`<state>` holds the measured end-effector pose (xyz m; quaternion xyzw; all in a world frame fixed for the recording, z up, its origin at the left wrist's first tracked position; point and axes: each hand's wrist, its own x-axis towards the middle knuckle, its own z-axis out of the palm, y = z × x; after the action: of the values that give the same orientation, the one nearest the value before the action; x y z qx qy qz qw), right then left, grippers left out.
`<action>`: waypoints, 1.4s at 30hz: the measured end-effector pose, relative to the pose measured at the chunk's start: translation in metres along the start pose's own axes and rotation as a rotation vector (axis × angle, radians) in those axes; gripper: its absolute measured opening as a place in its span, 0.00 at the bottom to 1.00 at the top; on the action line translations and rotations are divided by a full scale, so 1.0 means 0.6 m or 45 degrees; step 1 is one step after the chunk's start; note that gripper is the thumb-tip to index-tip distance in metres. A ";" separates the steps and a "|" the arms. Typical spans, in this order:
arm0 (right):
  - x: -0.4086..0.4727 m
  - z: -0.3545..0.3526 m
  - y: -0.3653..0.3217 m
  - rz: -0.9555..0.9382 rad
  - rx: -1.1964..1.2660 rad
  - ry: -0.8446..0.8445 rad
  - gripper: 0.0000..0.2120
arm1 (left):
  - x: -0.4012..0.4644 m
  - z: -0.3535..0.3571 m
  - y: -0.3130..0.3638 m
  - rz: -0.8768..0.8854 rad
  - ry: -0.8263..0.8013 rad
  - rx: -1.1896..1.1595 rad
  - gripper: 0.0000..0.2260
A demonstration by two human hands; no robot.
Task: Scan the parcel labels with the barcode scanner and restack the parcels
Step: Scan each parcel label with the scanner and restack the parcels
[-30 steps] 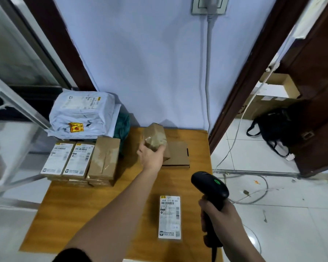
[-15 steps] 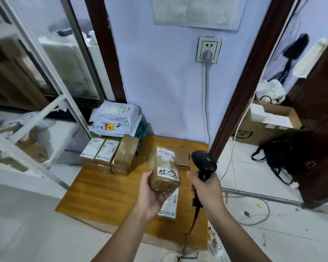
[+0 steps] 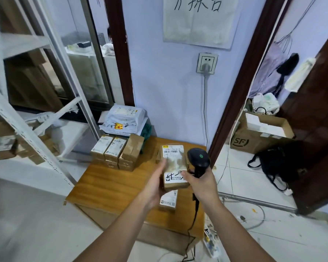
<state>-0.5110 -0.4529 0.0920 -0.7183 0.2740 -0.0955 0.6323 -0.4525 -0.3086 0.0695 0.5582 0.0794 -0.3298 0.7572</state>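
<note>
Low wooden table [image 3: 110, 188] carries a neat stack of brown parcels [image 3: 117, 154] at its back left, probably out of the way. Above it, left hand [image 3: 155, 186] grips 1 taped parcel [image 3: 173, 167], label up so the scanner [image 3: 198, 159], fingers of right hand [image 3: 201, 183] curled round its handle, can read it.

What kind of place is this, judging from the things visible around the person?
Probably a small parcel sorting room. Labelled brown cardboard parcels are stacked on a low wooden table, the right hand holds a black handheld barcode scanner, and an open brown SF-marked carton stands by the doorway.
</note>
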 end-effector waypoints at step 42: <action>-0.087 0.032 -0.038 0.046 -0.104 -0.099 0.03 | 0.049 -0.048 -0.013 0.167 0.094 0.183 0.27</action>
<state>-0.5386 -0.4084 0.1215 -0.7418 0.2656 -0.0447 0.6142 -0.4271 -0.2964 0.0384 0.6267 0.0469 -0.2636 0.7318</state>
